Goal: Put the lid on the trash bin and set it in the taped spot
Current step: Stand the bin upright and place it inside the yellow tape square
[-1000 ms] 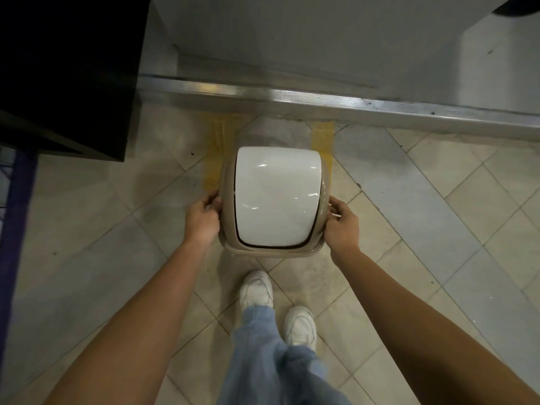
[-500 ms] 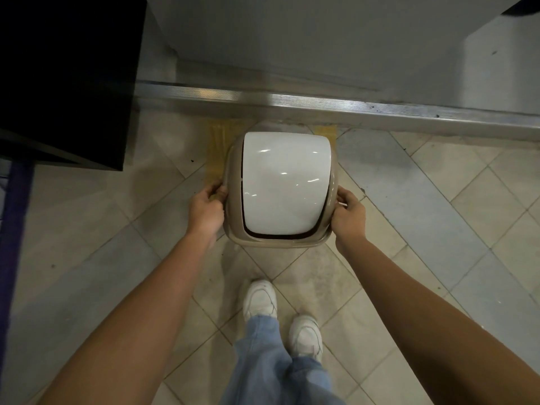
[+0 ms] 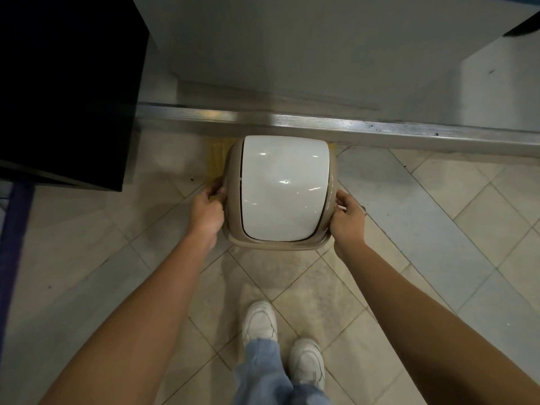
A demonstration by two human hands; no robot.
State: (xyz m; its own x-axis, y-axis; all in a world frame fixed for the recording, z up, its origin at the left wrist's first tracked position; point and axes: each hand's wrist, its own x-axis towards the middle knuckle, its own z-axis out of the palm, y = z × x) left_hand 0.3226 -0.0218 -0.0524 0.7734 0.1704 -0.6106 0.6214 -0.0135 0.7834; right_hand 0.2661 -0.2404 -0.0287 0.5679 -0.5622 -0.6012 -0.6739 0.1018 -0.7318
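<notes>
Gripped from both sides, the bin (image 3: 230,200) was held between two bare hands, the left hand (image 3: 206,213) pressed to its left wall and the right hand (image 3: 347,220) to its right wall. Fingers (image 3: 214,187) of the left hand were curled round the left edge, with the thumb laid toward the near corner; the right hand's fingers (image 3: 340,197) were wrapped just under the rim on the other side. Both hands were closed on the bin, not spread wide. A white lid (image 3: 285,187) was seated on the tan bin, its domed flap filling most of the top, with a thin dark gap seen along its left and near edges. The bin was placed right against a metal sill (image 3: 380,128) that ran across the floor (image 3: 423,229), its far edge touching or nearly touching that strip; which of the two could not be told. Yellow tape (image 3: 216,159) was seen on the tiles at the bin's left far corner, partly covered by it, and a sliver of the same yellow showed at the right far corner. Whether the bin rested on the floor or was held slightly above it could not be told. A black cabinet (image 3: 67,89) stood to the left, apart from the bin. Two white shoes (image 3: 260,323) and blue jeans (image 3: 263,372) were seen on the near side, well short of the bin, between the two forearms. Beyond the sill a pale wall (image 3: 292,54) was seen.
</notes>
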